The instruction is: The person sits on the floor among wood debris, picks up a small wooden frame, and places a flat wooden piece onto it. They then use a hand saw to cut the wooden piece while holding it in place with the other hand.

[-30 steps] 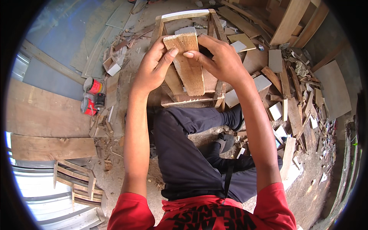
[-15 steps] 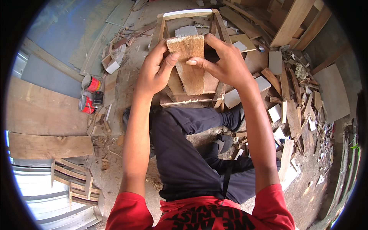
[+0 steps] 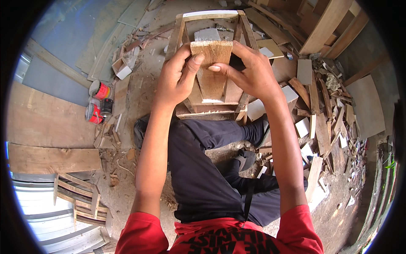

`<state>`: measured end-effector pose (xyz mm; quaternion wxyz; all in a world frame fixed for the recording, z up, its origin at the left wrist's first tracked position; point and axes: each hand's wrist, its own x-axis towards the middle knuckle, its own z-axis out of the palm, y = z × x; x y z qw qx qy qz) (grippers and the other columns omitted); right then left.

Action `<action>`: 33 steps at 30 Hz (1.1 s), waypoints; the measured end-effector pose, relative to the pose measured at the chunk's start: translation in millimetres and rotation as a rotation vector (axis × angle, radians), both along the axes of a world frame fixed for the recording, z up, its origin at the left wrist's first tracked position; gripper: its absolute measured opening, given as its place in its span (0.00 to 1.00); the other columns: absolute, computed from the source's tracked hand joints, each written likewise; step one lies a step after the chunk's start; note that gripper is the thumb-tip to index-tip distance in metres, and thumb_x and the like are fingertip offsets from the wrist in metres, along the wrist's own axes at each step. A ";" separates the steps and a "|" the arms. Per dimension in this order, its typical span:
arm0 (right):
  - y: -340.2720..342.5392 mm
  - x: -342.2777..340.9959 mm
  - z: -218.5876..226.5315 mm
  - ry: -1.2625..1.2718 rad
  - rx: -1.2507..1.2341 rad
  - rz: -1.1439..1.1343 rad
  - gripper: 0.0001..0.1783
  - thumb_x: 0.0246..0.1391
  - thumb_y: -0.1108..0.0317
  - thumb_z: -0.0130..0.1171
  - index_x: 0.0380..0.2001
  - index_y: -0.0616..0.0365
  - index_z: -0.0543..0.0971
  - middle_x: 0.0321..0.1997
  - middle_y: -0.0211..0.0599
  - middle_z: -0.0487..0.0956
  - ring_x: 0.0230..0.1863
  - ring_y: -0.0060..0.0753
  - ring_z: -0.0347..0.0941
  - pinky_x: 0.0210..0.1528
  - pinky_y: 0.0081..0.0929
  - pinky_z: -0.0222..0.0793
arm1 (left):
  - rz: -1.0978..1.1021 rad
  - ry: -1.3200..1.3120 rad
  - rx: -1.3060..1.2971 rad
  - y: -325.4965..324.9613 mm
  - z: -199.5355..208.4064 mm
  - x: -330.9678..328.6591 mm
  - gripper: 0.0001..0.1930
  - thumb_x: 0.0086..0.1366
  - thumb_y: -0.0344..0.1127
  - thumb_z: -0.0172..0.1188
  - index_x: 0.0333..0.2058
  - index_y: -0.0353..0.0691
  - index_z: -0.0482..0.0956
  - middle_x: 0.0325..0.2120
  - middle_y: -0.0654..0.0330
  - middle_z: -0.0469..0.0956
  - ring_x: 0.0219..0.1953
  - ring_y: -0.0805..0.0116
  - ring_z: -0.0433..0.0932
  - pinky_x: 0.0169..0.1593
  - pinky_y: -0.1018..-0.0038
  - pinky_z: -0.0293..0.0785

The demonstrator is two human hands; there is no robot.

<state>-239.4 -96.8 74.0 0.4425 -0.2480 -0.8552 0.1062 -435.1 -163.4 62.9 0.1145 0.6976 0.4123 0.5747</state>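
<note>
The short wooden board (image 3: 215,70) is up in front of the seated person, over the wooden frame (image 3: 210,17), its wider, pale-edged end away from the body. Both hands have a firm grip on it near that far end: the left hand (image 3: 175,78) grasps the left edge, thumb on the face, and the right hand (image 3: 256,72) grasps the right edge the same way. From here I can't tell whether the board's near end touches the frame. A pale block (image 3: 207,34) shows just beyond the board. The frame stands by the person's legs, in dark trousers (image 3: 205,173). Over to the left, paint cans (image 3: 100,90) sit together near a broad plywood sheet (image 3: 50,116); to the right, a heap of wood offcuts (image 3: 325,127) spreads across the floor (image 3: 334,224).
</note>
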 end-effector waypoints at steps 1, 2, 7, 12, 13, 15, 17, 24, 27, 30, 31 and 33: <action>-0.1 -0.4 0.4 0.009 0.014 0.004 0.26 0.50 0.42 0.67 0.42 0.51 0.79 0.34 0.39 0.82 0.35 0.50 0.80 0.32 0.42 0.73 | -0.003 -0.013 0.013 0.7 -1.5 -0.6 0.14 0.74 0.40 0.53 0.48 0.35 0.75 0.32 0.61 0.79 0.32 0.76 0.73 0.38 0.77 0.70; -0.7 -0.5 0.4 0.010 0.013 0.000 0.26 0.50 0.42 0.66 0.41 0.51 0.79 0.34 0.38 0.82 0.35 0.50 0.80 0.32 0.42 0.73 | -0.005 -0.026 0.026 1.6 -3.1 -1.7 0.14 0.74 0.40 0.54 0.48 0.35 0.75 0.31 0.61 0.79 0.32 0.77 0.73 0.37 0.78 0.70; -1.7 -0.2 1.8 0.014 -0.017 0.013 0.25 0.50 0.43 0.66 0.42 0.50 0.79 0.34 0.38 0.82 0.35 0.50 0.80 0.32 0.42 0.73 | -0.008 -0.043 0.081 5.7 -4.4 -0.6 0.14 0.74 0.41 0.54 0.46 0.34 0.76 0.29 0.62 0.78 0.30 0.78 0.71 0.35 0.78 0.69; 1.2 1.4 -1.1 0.026 0.011 0.005 0.25 0.50 0.43 0.66 0.42 0.50 0.79 0.34 0.38 0.82 0.36 0.50 0.79 0.32 0.42 0.72 | 0.013 -0.011 0.015 3.2 1.5 1.4 0.15 0.73 0.42 0.54 0.45 0.34 0.76 0.27 0.62 0.77 0.29 0.77 0.70 0.34 0.77 0.68; 1.0 1.2 -0.9 0.028 0.009 0.007 0.25 0.50 0.43 0.66 0.42 0.50 0.80 0.34 0.38 0.82 0.36 0.50 0.79 0.32 0.42 0.72 | 0.025 0.000 0.008 2.6 2.3 1.2 0.15 0.73 0.42 0.54 0.45 0.34 0.76 0.28 0.62 0.77 0.29 0.77 0.70 0.34 0.77 0.68; -0.1 0.2 -0.1 0.038 0.010 0.010 0.25 0.50 0.43 0.66 0.42 0.51 0.80 0.33 0.39 0.82 0.35 0.51 0.79 0.32 0.42 0.72 | 0.049 0.021 -0.007 1.2 2.7 -0.2 0.15 0.73 0.42 0.54 0.45 0.34 0.76 0.28 0.62 0.77 0.30 0.77 0.70 0.35 0.77 0.68; -0.2 0.7 0.7 0.033 -0.001 0.008 0.26 0.50 0.42 0.66 0.41 0.51 0.80 0.33 0.39 0.82 0.35 0.51 0.79 0.32 0.42 0.72 | 0.010 0.001 0.003 3.7 4.8 -0.8 0.15 0.73 0.41 0.54 0.45 0.34 0.76 0.29 0.62 0.76 0.30 0.77 0.70 0.35 0.78 0.68; 0.8 0.2 -1.3 0.028 -0.027 -0.002 0.27 0.49 0.41 0.67 0.41 0.52 0.80 0.31 0.40 0.82 0.34 0.52 0.79 0.32 0.42 0.72 | -0.025 -0.025 -0.037 1.3 3.3 -0.6 0.15 0.73 0.41 0.54 0.45 0.34 0.77 0.31 0.64 0.76 0.32 0.79 0.70 0.37 0.78 0.68; 0.1 -0.2 0.0 0.053 -0.046 0.017 0.27 0.48 0.42 0.67 0.41 0.52 0.80 0.31 0.40 0.82 0.35 0.52 0.79 0.32 0.42 0.72 | -0.041 -0.040 -0.034 0.4 4.9 0.4 0.15 0.74 0.41 0.54 0.46 0.33 0.76 0.31 0.65 0.76 0.32 0.80 0.69 0.37 0.79 0.68; -1.2 1.5 1.5 0.036 -0.054 0.005 0.26 0.49 0.42 0.67 0.41 0.51 0.80 0.32 0.41 0.82 0.35 0.52 0.79 0.33 0.42 0.72 | -0.043 -0.050 -0.026 -0.5 6.9 4.6 0.14 0.74 0.40 0.54 0.46 0.33 0.76 0.31 0.65 0.76 0.32 0.80 0.69 0.37 0.79 0.67; -1.4 2.0 2.0 0.022 -0.053 -0.005 0.26 0.49 0.43 0.68 0.41 0.51 0.80 0.32 0.41 0.82 0.36 0.52 0.79 0.33 0.42 0.72 | -0.040 -0.052 -0.025 -0.8 7.3 4.8 0.14 0.74 0.40 0.54 0.46 0.33 0.76 0.31 0.65 0.76 0.32 0.80 0.69 0.37 0.79 0.67; -1.6 2.4 1.7 0.024 -0.054 -0.003 0.25 0.49 0.43 0.68 0.41 0.51 0.80 0.32 0.41 0.82 0.36 0.53 0.79 0.33 0.42 0.72 | -0.031 -0.031 -0.041 -0.7 6.8 2.8 0.14 0.73 0.39 0.54 0.46 0.33 0.76 0.31 0.65 0.77 0.33 0.79 0.70 0.38 0.79 0.68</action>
